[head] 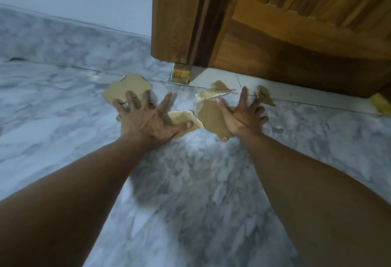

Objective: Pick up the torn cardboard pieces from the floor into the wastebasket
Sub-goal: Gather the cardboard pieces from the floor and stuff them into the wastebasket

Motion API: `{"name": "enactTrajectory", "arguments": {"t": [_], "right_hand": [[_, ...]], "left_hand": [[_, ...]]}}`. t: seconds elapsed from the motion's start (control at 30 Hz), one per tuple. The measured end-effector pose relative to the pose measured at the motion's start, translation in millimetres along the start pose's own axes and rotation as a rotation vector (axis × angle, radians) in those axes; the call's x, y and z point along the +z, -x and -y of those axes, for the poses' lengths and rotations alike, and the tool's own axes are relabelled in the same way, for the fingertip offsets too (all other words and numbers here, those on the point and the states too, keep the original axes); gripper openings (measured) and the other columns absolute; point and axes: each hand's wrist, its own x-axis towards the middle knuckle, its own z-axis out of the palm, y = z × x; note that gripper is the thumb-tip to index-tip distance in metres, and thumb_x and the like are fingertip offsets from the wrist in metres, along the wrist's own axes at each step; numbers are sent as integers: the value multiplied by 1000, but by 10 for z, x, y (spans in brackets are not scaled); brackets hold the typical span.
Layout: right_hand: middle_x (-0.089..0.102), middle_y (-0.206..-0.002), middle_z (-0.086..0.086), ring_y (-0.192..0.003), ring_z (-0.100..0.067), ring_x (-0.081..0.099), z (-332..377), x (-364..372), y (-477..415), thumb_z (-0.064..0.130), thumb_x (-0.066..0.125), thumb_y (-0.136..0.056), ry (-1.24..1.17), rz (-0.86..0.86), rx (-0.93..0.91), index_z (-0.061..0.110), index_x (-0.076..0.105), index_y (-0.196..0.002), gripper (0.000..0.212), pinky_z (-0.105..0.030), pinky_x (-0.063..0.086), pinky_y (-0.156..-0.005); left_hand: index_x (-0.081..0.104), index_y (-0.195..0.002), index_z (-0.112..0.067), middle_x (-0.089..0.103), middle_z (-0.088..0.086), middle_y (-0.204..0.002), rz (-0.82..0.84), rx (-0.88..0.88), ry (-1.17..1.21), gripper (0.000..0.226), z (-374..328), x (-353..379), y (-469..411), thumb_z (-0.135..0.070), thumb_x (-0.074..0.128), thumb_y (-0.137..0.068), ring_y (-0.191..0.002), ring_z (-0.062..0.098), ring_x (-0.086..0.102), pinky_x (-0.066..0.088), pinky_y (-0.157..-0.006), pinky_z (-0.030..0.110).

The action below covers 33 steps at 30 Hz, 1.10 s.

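Note:
Several torn tan cardboard pieces lie on the grey marble floor near a wooden door. My left hand hovers with fingers spread wide; its fingertips cover the near edge of a large piece and its thumb lies over a smaller piece. My right hand is also spread open, its thumb and palm lying against a darker piece. Beyond the hands rest a crumpled piece and a small piece. No wastebasket is in view.
A wooden door and its frame stand just behind the pieces, above a white threshold tile. A yellowish scrap lies at the far right. A pale wall with a marble skirting runs along the left.

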Motion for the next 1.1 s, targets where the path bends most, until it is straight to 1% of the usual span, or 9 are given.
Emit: {"name": "enactTrajectory", "arguments": {"t": [0.17, 0.3, 0.4, 0.5, 0.63, 0.77, 0.83, 1.0, 1.1], "right_hand": [[-15, -166, -20, -152, -44, -10, -237, -22, -442, 111, 11, -47, -43, -24, 78, 39, -6, -158, 133, -70, -10, -114], [7, -164, -26, -149, -49, 8, -238, -50, -623, 111, 12, -45, -18, 117, 33, 54, -20, -148, 122, -73, -3, -112], [21, -158, -23, -142, -48, 24, -4, -5, -622, 108, 11, -54, 37, 76, -112, 66, -11, -143, 100, -75, 4, -108], [16, -158, -14, -143, -47, 18, 271, 21, -535, 107, 6, -55, 92, 210, -230, 75, 3, -136, 87, -73, 8, -109], [18, -150, -11, -139, -44, 23, 350, -10, -194, 101, 11, -66, 122, 249, -323, 56, 28, -137, 85, -64, 18, -111], [27, -157, -6, -135, -40, 27, 186, -84, 422, 96, 15, -74, 159, 191, -408, 34, 33, -140, 92, -58, 23, -105], [38, -148, -1, -127, -37, 32, 97, -151, 738, 95, 19, -74, 122, 158, -425, 35, 35, -140, 90, -55, 26, -99], [32, -147, -10, -125, -39, 29, -95, -192, 1643, 97, 16, -71, 138, 144, -388, 49, 29, -147, 91, -57, 23, -103], [48, -129, -18, -115, -38, 41, -151, -253, 2227, 94, 18, -70, 123, 65, -293, 35, 52, -133, 93, -50, 31, -93]], "left_hand": [[9, -155, -49, 19, 14, -162, -50, 11, -24, 110, 11, 1, 1, -106, 4, -60, -142, 45, 20, 17, -109, 64], [19, -158, -27, 30, 18, -154, -91, -36, -57, 126, -37, -41, 24, -106, 9, -59, -134, 40, 32, 24, -104, 54], [28, -152, -30, 27, 17, -158, -52, -48, -58, 119, -32, -56, 21, -105, 11, -61, -149, 41, 14, 9, -116, 64], [23, -156, -29, 23, 13, -161, -23, -49, -23, 116, -18, -39, 7, -101, 15, -66, -152, 35, 12, 9, -118, 63], [28, -152, -20, 35, 8, -149, -63, -65, -89, 112, -9, -96, 124, -96, 13, -71, -135, 33, 32, 28, -103, 52], [35, -145, -23, 29, 15, -155, -19, -54, -23, 111, 144, -150, 522, -99, 16, -67, -146, 35, 18, 15, -117, 55], [32, -149, -25, 18, 14, -164, 26, -11, -18, 110, 267, -182, 728, -98, 16, -69, -151, 35, 12, 13, -119, 55], [42, -139, -17, 47, 9, -137, -61, 9, -68, 97, 385, -265, 1221, -88, 20, -77, -122, 34, 41, 35, -94, 48], [40, -142, -18, 44, 15, -129, -14, -64, -78, 95, 389, -313, 1547, -87, 29, -79, -114, 37, 41, 35, -87, 48]]}}
